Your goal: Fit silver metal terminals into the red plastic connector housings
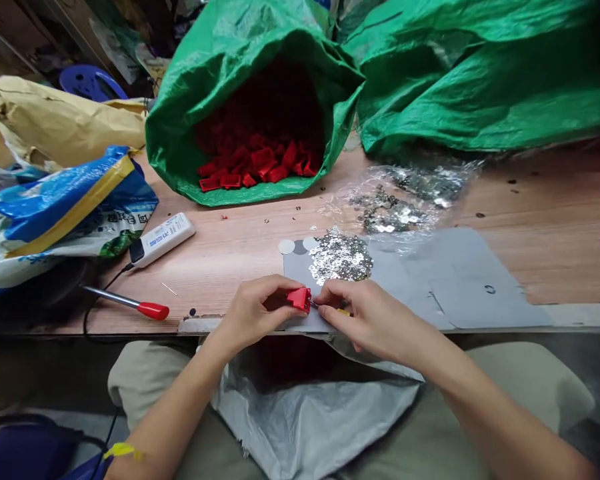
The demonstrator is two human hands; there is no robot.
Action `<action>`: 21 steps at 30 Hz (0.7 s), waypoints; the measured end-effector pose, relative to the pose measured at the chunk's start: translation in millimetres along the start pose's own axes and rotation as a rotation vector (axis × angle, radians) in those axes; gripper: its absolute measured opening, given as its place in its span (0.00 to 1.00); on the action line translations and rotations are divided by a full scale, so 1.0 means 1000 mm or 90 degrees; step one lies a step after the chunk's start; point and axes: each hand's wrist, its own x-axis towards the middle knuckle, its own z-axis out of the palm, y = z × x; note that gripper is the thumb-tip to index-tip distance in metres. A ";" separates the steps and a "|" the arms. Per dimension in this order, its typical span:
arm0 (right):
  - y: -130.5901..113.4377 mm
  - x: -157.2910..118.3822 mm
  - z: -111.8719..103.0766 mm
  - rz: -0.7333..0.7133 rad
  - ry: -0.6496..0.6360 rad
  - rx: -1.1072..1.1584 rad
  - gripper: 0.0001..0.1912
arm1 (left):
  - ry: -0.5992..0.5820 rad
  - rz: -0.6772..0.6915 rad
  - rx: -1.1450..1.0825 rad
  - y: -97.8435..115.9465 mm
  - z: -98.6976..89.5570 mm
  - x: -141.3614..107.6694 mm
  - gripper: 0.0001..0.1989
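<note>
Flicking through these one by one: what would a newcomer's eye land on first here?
Probably the open green sack at the back of the wood-grain table, its mouth facing the viewer and showing a heap of red pieces. Next, a glinting pile of silvery parts on the grey sheet. Nearer the viewer, the left hand holds one red part, and the right hand pinches a thin metallic item right beside it.

part (pixel 299 300): red | metal pieces (pixel 341 257): silver | mat (pixel 473 270): grey | bag (pixel 180 127): green
</note>
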 end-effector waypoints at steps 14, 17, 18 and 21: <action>-0.003 0.001 0.001 -0.009 0.012 -0.034 0.10 | -0.006 -0.008 0.006 0.003 0.000 -0.001 0.13; 0.004 -0.001 -0.004 0.051 -0.062 0.096 0.13 | 0.005 -0.006 0.011 0.002 0.000 -0.001 0.13; 0.006 -0.002 -0.006 0.065 -0.076 0.117 0.14 | 0.008 -0.004 0.013 0.002 0.000 -0.001 0.13; 0.009 -0.003 -0.008 0.068 -0.078 0.120 0.13 | 0.014 -0.008 0.015 0.002 0.000 -0.001 0.13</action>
